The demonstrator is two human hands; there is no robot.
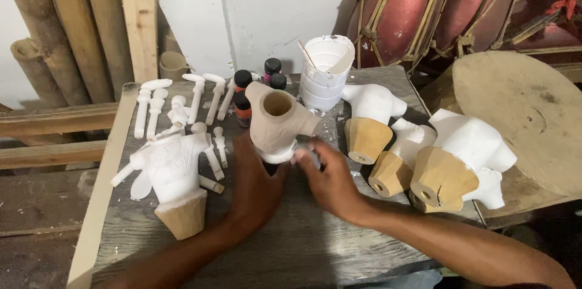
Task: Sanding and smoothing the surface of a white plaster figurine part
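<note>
Head view shows both hands working on a tan, unpainted hollow figure [277, 120] that stands upright near the middle of the desk [291, 246], its round mouth open toward the camera. Judging by the white band at its foot, the step in hand looks like coating the lower part of that tan figure. The left hand [254, 183] is wrapped around the figure's base and steadies it; the right hand [330, 183] is closed on a small pale thing [307, 154] pressed to the figure's lower right side, too blurred to tell whether it is a cloth or a brush. A further stroke would call for a firm hold at the base and a turn of the piece. Left of the tan figure stands a white-coated figure on a wooden cone [176, 183], with loose white pegs [182, 104] behind it. Just behind the tan figure are dark-capped paint bottles [244, 86] and a stack of white cups [324, 71] with a stick in it. Right of the tan figure lie three more white figures on cones [436, 156], near enough to crowd the right hand's elbow room.
</note>
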